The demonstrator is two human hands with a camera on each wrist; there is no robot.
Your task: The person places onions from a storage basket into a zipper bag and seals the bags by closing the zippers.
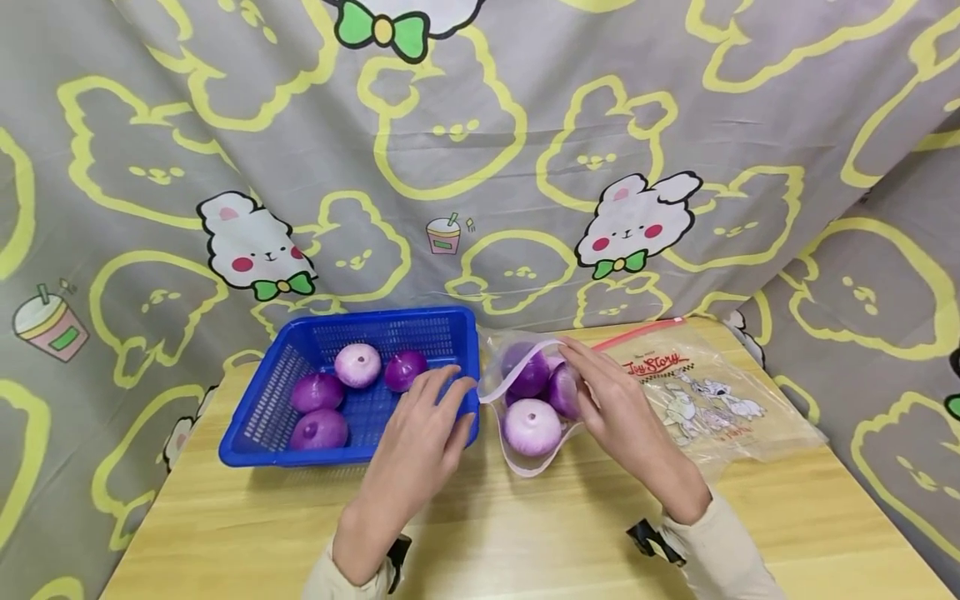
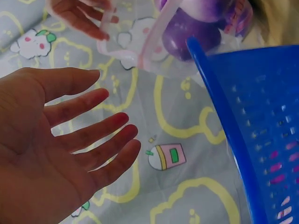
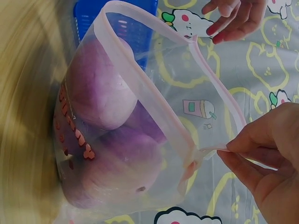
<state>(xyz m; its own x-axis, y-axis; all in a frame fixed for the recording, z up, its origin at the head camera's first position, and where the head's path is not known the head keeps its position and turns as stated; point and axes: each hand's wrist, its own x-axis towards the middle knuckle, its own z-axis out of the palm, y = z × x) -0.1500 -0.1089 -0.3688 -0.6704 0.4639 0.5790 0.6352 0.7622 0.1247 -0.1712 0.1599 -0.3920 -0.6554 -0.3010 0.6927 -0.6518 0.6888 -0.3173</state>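
The fingers [image 3: 243,151] of the right hand [image 1: 626,417] are pinched on the rim of the zip bag [image 1: 525,400], which is held open toward the left hand [image 1: 427,433]. Three purple onions [image 1: 531,427] are seen inside it, on the counter [image 1: 555,533] just right of the blue basket [image 1: 262,417]. The left hand's fingers are spread, holding nothing, just left of the bag's mouth.

Even, bright diffuse light; soft shadows under the basket [image 1: 352,392]. Head view sharp, edges bowed. Both wrist views soft, the surface [image 3: 23,93] motion-smeared.
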